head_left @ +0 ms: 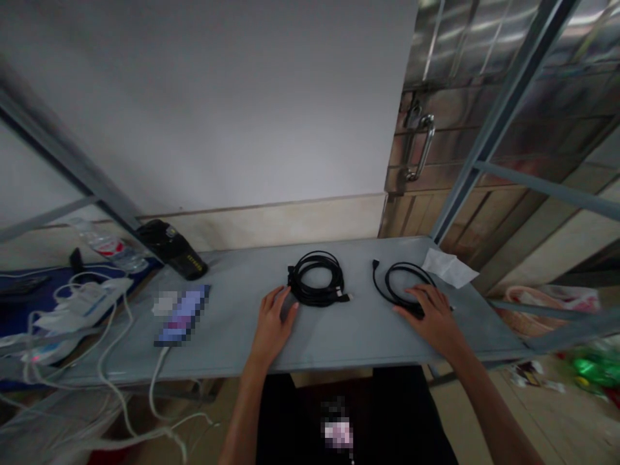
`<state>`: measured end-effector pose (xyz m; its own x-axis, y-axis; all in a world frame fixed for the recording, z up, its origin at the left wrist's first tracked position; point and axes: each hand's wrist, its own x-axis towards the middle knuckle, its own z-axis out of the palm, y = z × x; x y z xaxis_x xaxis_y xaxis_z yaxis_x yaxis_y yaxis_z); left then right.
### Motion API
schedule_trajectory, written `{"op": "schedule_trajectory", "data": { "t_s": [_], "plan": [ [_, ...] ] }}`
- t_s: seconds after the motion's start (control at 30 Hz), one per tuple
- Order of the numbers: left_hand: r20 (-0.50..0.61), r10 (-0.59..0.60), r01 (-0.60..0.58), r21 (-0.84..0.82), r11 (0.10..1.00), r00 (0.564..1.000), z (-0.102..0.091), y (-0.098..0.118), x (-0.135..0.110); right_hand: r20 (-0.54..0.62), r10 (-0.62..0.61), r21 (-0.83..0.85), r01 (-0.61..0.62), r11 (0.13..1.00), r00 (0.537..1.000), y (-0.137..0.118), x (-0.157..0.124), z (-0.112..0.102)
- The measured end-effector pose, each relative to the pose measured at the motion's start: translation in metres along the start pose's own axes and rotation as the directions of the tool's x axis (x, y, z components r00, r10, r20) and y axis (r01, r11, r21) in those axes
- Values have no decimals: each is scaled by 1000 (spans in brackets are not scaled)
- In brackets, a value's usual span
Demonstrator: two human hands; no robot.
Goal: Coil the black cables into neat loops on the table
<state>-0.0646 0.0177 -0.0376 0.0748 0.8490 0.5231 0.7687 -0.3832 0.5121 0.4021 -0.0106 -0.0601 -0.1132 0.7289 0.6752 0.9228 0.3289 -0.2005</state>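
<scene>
A thick coil of black cable lies on the grey table, with its plug ends at the left and lower right. My left hand rests at the coil's left edge, thumb and fingers apart around nothing. A smaller, looser loop of black cable lies to the right, one connector end pointing away from me. My right hand is over the near right part of this loop, its thumb and fingers spread, touching the cable. That hand and its fingers hide part of the loop.
A phone with a white cord lies on the table's left side. Behind it are a black bottle-like object and a plastic water bottle. Crumpled white paper sits at the right edge. Metal posts rise at the sides.
</scene>
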Motion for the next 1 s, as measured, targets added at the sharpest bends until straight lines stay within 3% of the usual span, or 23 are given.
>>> {"op": "schedule_trajectory", "data": {
  "t_s": [0.13, 0.27, 0.43, 0.6, 0.73, 1.0],
  "plan": [
    [1, -48, 48, -91, 995, 999, -5, 3, -1, -29, 8, 31, -7, 999, 1000, -11, 3, -6],
    [7, -82, 82, -196, 977, 997, -11, 6, 0, -38, -16, 110, 20, 994, 999, -43, 14, 0],
    [8, -133, 130, -298, 946, 991, -17, 7, 2, 47, -134, 239, 119, 964, 990, -113, 49, 37],
    [12, -193, 184, -365, 913, 981, -23, 10, 1, 181, -278, 325, 209, 922, 943, -165, 78, 79],
    [13, -256, 236, -433, 870, 967, -26, 13, 1, 207, -304, 348, 221, 911, 930, -174, 75, 93],
    [45, -302, 287, -471, 834, 952, -28, 14, 1, 200, -249, 339, 171, 925, 948, -168, 69, 92]
  ]
}}
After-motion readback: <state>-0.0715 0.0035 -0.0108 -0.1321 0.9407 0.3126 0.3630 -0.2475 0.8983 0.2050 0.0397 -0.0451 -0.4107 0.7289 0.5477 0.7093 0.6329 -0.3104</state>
